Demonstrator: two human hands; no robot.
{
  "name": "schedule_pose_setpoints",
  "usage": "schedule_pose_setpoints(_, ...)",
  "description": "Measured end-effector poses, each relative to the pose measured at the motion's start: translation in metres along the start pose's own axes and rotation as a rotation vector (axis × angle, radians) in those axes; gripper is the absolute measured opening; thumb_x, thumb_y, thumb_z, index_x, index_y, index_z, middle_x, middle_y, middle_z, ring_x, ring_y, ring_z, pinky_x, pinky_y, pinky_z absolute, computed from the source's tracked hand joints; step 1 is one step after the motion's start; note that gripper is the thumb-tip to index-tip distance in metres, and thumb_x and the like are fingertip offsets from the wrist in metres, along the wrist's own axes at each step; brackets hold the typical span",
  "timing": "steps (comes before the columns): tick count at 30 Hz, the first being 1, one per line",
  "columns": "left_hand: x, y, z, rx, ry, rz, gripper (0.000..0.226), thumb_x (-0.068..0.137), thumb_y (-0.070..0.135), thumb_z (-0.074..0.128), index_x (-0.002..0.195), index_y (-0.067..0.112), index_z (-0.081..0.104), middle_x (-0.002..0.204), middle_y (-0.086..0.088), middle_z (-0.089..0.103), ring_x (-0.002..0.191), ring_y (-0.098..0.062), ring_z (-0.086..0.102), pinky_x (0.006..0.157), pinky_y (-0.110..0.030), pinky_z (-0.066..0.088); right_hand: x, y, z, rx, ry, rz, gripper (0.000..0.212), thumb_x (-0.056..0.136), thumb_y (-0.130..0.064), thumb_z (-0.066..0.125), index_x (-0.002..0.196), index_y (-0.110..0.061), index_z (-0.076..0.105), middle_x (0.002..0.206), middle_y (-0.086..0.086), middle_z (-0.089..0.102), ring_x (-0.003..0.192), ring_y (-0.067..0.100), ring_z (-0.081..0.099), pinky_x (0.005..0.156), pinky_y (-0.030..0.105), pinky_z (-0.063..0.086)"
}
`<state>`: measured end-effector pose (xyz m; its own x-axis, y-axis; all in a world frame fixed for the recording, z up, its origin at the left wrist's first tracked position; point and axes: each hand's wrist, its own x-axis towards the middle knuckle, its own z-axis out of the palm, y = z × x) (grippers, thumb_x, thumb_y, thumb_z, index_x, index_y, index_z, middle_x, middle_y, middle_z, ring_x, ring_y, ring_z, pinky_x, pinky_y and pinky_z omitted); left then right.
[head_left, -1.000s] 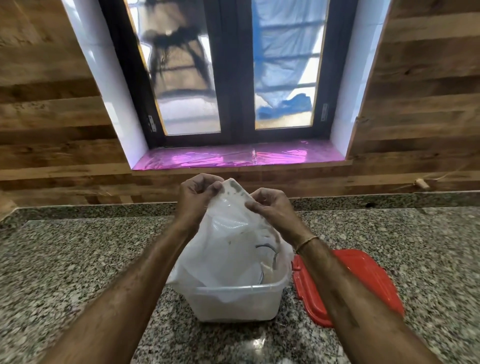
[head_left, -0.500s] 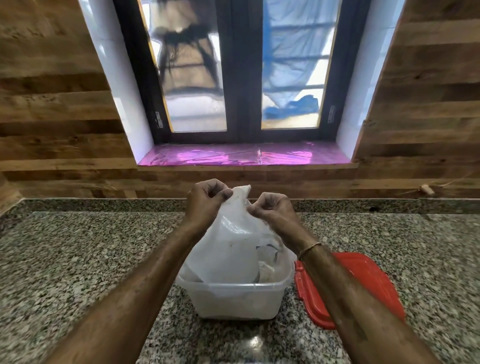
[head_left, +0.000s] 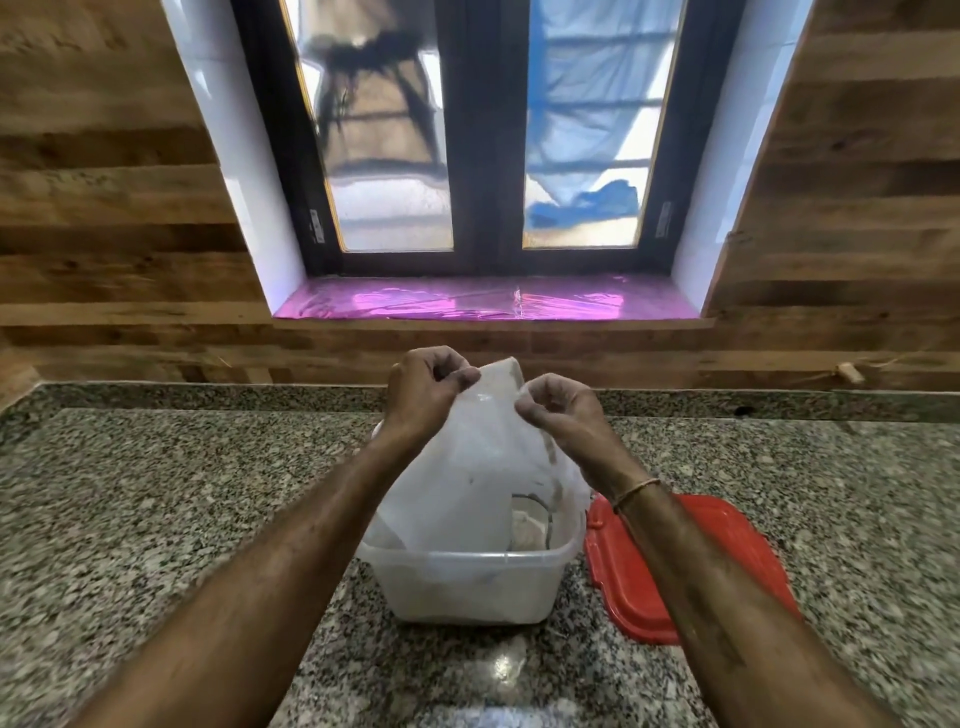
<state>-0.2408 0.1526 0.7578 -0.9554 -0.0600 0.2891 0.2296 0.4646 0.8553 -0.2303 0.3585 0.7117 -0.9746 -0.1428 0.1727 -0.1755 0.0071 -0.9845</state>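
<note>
The top of a white plastic bag (head_left: 483, 457) is pinched by the left hand (head_left: 423, 395) at 11 o'clock and the right hand (head_left: 563, 415) at 1 o'clock. The bag stands in a clear container (head_left: 467, 587) on the desk (head_left: 156, 493); a red lid (head_left: 727, 545) lies at its 3 o'clock.

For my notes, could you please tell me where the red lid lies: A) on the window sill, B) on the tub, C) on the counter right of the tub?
C: the red lid lies flat on the counter, right of the tub holding the bag.
</note>
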Motion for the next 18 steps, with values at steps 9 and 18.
schedule_pose_setpoints(9, -0.013, -0.032, -0.06, 0.432, -0.07, -0.017, 0.044, 0.084, 0.068, 0.071, 0.112, 0.034, 0.066, 0.11, 0.012, 0.073, 0.099, -0.016, 0.069, 0.089, -0.041, 0.058, 0.008, 0.006, -0.036, 0.223, 0.261, 0.051, 0.007, 0.094, -0.005, 0.07, 0.096, 0.0, 0.073, 0.087, 0.006, 0.078, 0.074, 0.014, 0.072, 0.068, 0.028, 0.06)
schedule_pose_setpoints(18, -0.038, -0.072, -0.091, -0.209, 0.08, -0.17, 0.03, 0.079, 0.03, 0.089, 0.087, 0.006, 0.072, 0.089, -0.016, 0.076, 0.079, -0.026, 0.07, 0.071, -0.042, 0.058, 0.019, 0.024, -0.034, 0.278, 0.304, 0.07, 0.005, 0.093, -0.013, 0.073, 0.088, -0.011, 0.074, 0.085, 0.002, 0.079, 0.072, 0.013, 0.072, 0.065, 0.028, 0.063)
